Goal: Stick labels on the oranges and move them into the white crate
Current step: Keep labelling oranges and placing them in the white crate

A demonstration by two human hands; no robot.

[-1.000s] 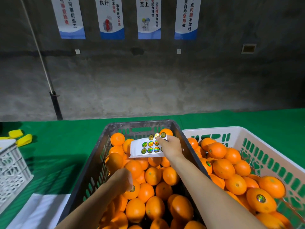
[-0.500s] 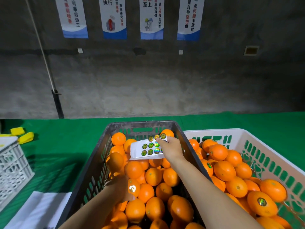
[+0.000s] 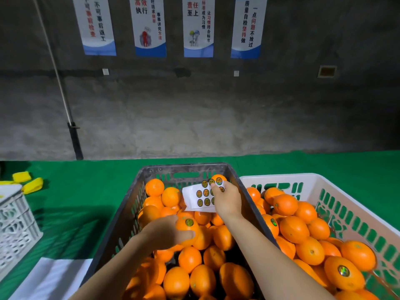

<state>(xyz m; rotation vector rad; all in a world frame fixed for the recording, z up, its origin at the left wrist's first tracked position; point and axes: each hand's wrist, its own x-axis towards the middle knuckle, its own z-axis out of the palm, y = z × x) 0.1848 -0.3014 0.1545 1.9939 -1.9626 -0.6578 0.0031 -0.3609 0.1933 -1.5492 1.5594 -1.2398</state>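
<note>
Labelled orange [image 3: 184, 227] sits in left grip [image 3: 164, 233]; right grip [image 3: 227, 202] pinches partly hidden label sheet [image 3: 193, 199].

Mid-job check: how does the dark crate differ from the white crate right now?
The dark crate is grey-black and sits left; the white crate sits right of it. Both hands are over the dark crate, the left hand gripping a labelled orange, the right hand holding the label sheet; none is over the white crate. Both have slotted walls, hold oranges and stand on green cloth.
</note>
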